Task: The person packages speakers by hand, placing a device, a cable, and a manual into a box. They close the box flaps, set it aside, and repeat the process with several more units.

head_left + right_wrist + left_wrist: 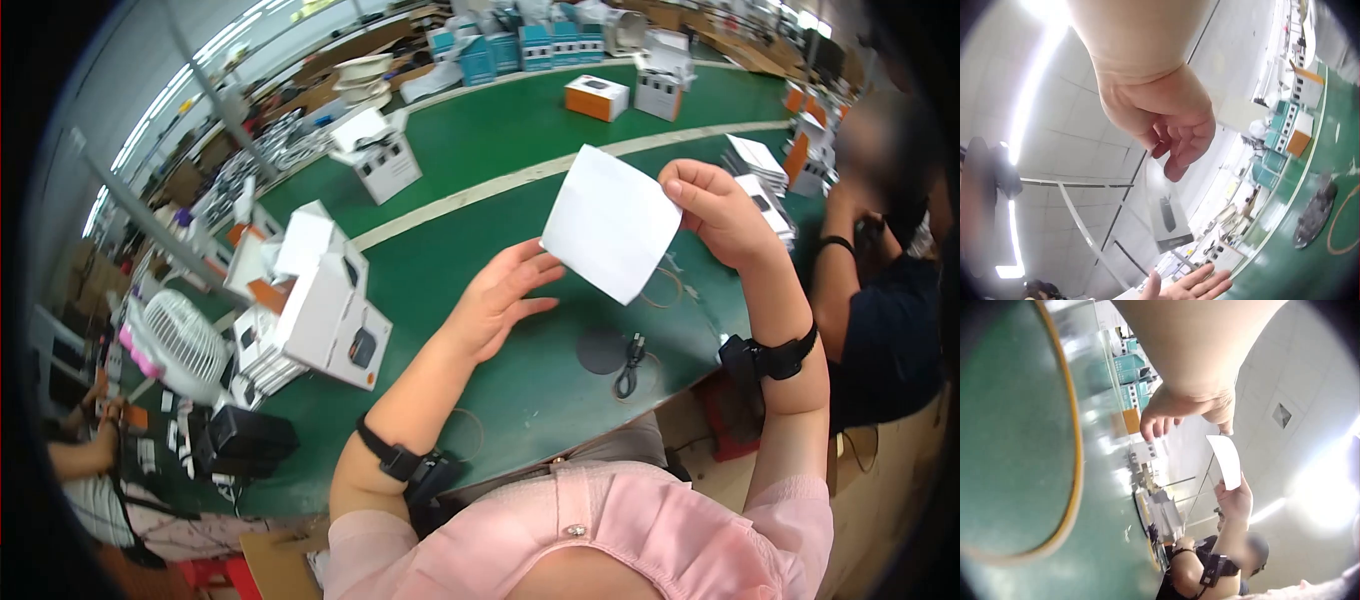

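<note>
Fingers of the right hand [725,215] are curled, and the right corner of a white card [612,225] is pinched between them and the thumb. By this grip the card is held up, tilted, above the green table [540,420]; a dark shape is shown on its other face in the right wrist view. At the card's opposite corner, the fingers of the left hand [505,300] are spread and released; whether it is touched by their tips cannot be told. Below both hands' fingers, a bundled black cable [630,372] is laid beside a dark disc [603,352]. Left of the left fingers, printed white boxes [325,330] are gathered, with a white fan [180,335] placed past them. Right of the right fingers, thin white packs [756,165] are piled. Well beyond the fingers, an orange-and-white box [597,98] is set, and teal boxes [535,48] are lined up farther off.
</note>
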Demonstrator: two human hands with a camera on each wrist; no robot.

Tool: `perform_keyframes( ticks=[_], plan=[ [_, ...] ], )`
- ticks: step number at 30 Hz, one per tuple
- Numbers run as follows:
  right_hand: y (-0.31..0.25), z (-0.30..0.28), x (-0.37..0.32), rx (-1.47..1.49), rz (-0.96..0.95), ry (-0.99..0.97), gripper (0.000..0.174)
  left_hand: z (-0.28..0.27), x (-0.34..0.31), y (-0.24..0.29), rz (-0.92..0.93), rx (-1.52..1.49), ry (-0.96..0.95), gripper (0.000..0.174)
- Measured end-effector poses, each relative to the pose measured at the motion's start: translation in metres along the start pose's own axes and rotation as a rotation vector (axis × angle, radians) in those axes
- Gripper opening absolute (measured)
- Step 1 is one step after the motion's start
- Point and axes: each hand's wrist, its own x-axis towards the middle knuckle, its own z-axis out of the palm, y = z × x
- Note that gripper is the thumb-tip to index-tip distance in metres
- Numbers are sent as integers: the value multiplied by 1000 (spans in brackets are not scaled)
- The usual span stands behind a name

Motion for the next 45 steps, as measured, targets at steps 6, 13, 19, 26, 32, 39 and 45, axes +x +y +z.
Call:
perform_keyframes(
  ticks=[6, 13, 19, 26, 32, 39, 45],
  plan=[
    [34, 50, 30, -703, -177, 265, 17, -10, 0, 3, 5, 226, 353, 27],
    [62, 126, 32, -1122, -1028, 73, 22, -6, -17, 18, -56, 101, 475, 22],
    [71, 131, 30, -1067, -1025, -89, 21, -11, -31, 26, -42, -154, 324, 27],
    [59, 131, 22, -834, -912, -291, 36, -7, -42, 21, -10, 37, 458, 24],
    [38, 128, 22, -802, -899, -264, 42, -6, -74, 28, -262, -9, 275, 19],
    [5, 122, 17, -424, -539, -78, 22, -32, -150, 99, 805, 1734, 1115, 75],
    [11, 126, 31, -252, -449, -55, 13, -94, -160, 91, 435, 1100, 583, 32]
  ],
)
